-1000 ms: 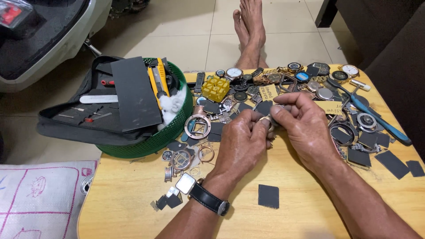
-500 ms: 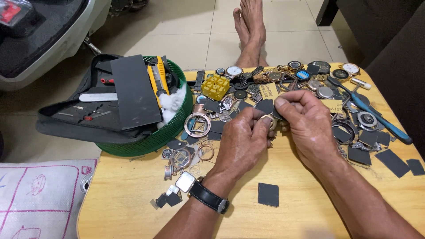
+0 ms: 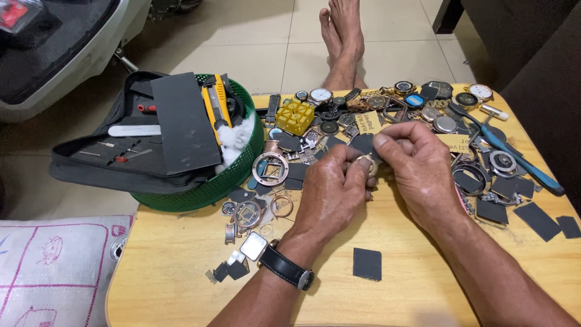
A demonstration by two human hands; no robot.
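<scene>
We hold a small round metal ring (image 3: 365,163), seemingly a watch part, between our two hands above the middle of the wooden table (image 3: 181,284). Our left hand (image 3: 331,192) is curled into a loose fist with its fingertips closed on the near side of the ring, and a black strap watch (image 3: 287,270) sits on that wrist. Our right hand (image 3: 417,169) meets it from the other side, thumb and forefinger pinched together on a small dark square piece (image 3: 363,144) pressed against the ring. Just beyond the ring on the table lies a crowded heap of watch cases and faces (image 3: 387,103), with a yellow block-shaped holder (image 3: 295,116) at its left end. To the left of the ring sits a round copper-coloured watch case (image 3: 269,168), and nearer to us from that case are more loose bezels and rings (image 3: 254,212). A dark square pad (image 3: 367,264) lies on the table just on our side of the hands. To the right of the ring, past our right hand, lie blue-handled pliers (image 3: 514,154) and several more dark squares (image 3: 535,218). Well left of the ring, at the table's edge, a green mesh basket (image 3: 224,181) carries an open black tool case (image 3: 121,151) and a yellow utility knife (image 3: 213,100).
</scene>
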